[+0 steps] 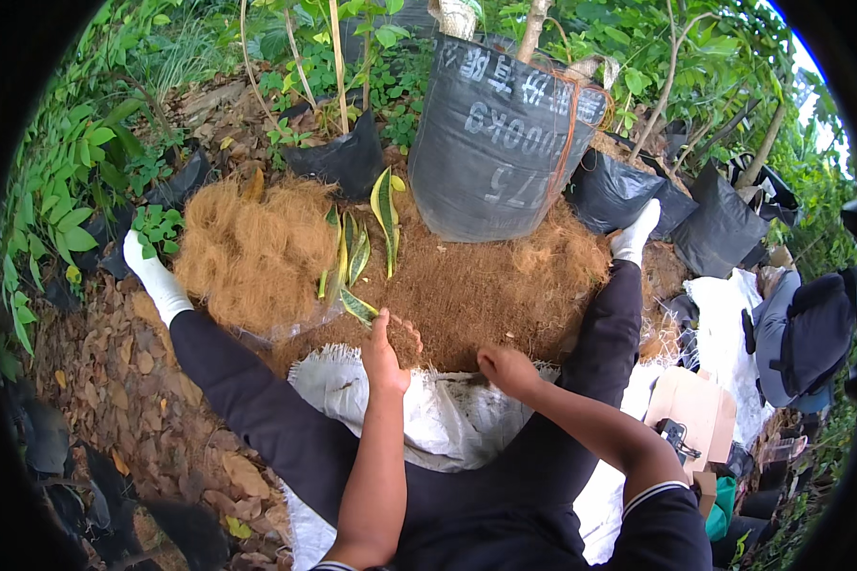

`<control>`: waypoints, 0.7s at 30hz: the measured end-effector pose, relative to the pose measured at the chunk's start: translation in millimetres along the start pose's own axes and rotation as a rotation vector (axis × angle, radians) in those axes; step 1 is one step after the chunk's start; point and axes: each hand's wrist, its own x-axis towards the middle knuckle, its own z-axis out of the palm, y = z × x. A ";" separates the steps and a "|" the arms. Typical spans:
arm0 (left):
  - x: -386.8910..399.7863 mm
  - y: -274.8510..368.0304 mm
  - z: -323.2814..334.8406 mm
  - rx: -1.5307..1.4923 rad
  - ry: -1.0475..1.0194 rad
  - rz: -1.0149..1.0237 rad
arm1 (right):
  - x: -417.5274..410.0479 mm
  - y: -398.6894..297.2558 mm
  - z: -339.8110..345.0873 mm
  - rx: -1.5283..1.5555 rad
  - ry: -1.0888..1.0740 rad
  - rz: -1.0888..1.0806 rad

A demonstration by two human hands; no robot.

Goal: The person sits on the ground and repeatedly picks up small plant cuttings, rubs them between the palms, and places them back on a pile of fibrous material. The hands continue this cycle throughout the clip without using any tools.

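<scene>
My left hand (388,358) is cupped around a clump of brown coir soil (405,346), its thumb pointing up. A yellow-edged snake plant leaf (358,307) slants up from beside that thumb; whether the thumb presses on it is unclear. My right hand (510,372), fingers curled, is low over the front edge of a bed of brown coir soil (464,300). Its fingertips are hidden, so anything inside cannot be seen. Several more snake plant leaves lie or lean beyond my left hand, among them a tall one (384,221) and a shorter one (359,255).
A heap of loose coir fibre (257,250) sits at the left. Behind the soil stands a big black grow bag (493,150) bearing writing. A white woven sack (428,414) lies between my legs. On the right are a cardboard box (693,407) and a dark backpack (803,332).
</scene>
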 end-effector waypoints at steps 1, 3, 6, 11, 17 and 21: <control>-2.2 -0.2 -1.2 -0.016 0.010 0.015 | 2.4 0.8 -4.3 0.031 0.179 -0.052; -0.4 2.0 -1.6 -0.034 0.040 0.038 | 3.8 1.0 -6.9 0.114 0.015 -0.147; 3.0 3.6 -2.7 -0.051 0.008 0.022 | 0.3 1.6 1.9 0.268 -1.155 0.163; 0.6 2.6 -4.1 -0.038 0.036 0.002 | 18.9 9.4 7.9 0.336 0.236 0.047; 1.5 3.3 -0.8 -0.046 -0.024 0.033 | 9.5 -19.6 28.7 0.433 -0.732 0.009; -0.4 4.5 -3.1 -0.061 0.037 0.016 | 22.0 -28.2 25.3 0.318 0.261 0.030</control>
